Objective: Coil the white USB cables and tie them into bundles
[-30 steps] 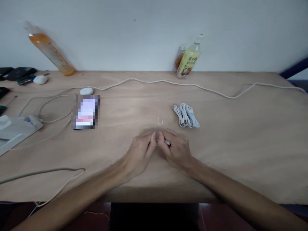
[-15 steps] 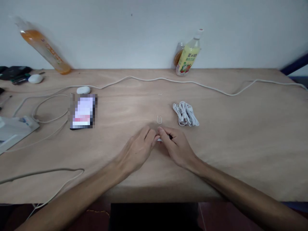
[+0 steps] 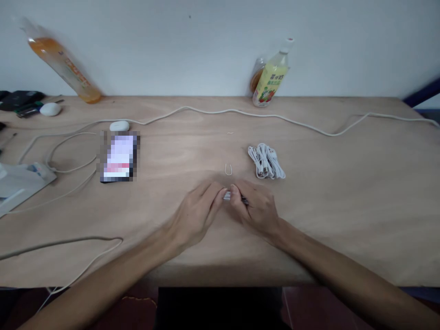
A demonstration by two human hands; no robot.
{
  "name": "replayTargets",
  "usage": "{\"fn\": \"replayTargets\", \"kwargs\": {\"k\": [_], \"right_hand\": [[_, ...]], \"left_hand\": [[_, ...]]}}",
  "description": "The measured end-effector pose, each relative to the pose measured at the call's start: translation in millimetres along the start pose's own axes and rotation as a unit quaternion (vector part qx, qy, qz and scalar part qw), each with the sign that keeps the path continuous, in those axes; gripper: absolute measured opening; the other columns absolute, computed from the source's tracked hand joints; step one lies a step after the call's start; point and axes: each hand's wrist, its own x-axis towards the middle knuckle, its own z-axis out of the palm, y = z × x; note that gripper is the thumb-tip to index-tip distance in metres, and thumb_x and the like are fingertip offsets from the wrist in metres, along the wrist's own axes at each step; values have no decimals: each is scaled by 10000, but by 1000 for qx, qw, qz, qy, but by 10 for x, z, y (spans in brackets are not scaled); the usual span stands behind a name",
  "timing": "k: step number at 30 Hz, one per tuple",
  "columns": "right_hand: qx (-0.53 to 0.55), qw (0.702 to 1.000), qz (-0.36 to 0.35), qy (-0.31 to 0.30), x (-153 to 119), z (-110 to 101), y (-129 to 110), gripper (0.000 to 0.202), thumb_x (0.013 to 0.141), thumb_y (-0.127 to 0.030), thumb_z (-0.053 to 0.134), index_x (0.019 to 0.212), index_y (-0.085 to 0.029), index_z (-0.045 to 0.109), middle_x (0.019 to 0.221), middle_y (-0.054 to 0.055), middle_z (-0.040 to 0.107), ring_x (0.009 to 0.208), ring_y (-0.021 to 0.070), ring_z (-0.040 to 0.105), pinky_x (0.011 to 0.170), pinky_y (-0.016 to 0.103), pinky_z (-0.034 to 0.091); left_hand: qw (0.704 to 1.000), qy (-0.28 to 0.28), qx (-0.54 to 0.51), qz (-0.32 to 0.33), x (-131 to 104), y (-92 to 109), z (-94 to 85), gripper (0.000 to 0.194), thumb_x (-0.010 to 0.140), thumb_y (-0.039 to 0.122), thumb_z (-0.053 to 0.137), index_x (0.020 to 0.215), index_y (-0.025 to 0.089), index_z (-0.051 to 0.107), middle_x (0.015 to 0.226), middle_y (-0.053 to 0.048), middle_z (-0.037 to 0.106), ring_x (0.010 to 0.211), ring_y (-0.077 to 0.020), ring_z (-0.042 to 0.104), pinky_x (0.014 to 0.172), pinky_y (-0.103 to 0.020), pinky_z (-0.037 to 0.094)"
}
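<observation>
Over the near middle of the table, my left hand [image 3: 201, 206] and my right hand [image 3: 256, 206] meet, both with fingers closed. Between them a short stretch of a white cable bundle [image 3: 227, 195] shows, its strands lying side by side. Most of it is hidden by my fingers, and a dark bit peeks out under my right thumb. Just beyond my fingertips lies a small white U-shaped tie [image 3: 228, 170]. Farther back is a short, thin white piece [image 3: 230, 133]. A coiled white cable bundle [image 3: 266, 161] rests to the right, apart from my hands.
A phone [image 3: 119, 156] with a lit screen lies on the left, with a white earbud case [image 3: 119, 125] behind it. One long white cord [image 3: 240, 111] crosses the table [image 3: 343, 197]. An orange drink bottle [image 3: 65, 68] and a yellow drink bottle [image 3: 271, 78] stand by the wall.
My hands have shifted grip slightly, and more of the white strands now shows between them. My left thumb lies straighter along the bundle. The loose pieces on the table stay put.
</observation>
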Motion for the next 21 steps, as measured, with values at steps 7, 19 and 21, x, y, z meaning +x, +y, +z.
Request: {"fn": "replayTargets", "kwargs": {"k": [7,19,21], "right_hand": [[77,994,77,-12,37,-68,-48,372,1055,-130,467,700,-240,471,576,-56,480,492,108,393,507,286,306],[235,946,207,-83,69,-113,-61,439,1084,-311,477,653,-239,434,579,-49,422,529,112,371,519,275,303],[243,942,211,-96,68,-120,-59,441,1088,-308,468,653,-236,455,581,-50,419,530,112,374,521,274,305]], "left_hand": [[997,-1,60,46,14,-14,-15,346,1202,322,364,1124,182,671,970,-49,667,805,-165,645,696,-273,554],[983,-90,-55,-151,112,14,-105,282,1124,405,550,920,224,620,791,37,579,690,-159,592,649,-282,497],[984,-77,-65,-148,120,37,-111,277,1121,377,543,904,231,633,796,41,580,697,-158,592,685,-291,517]]}}
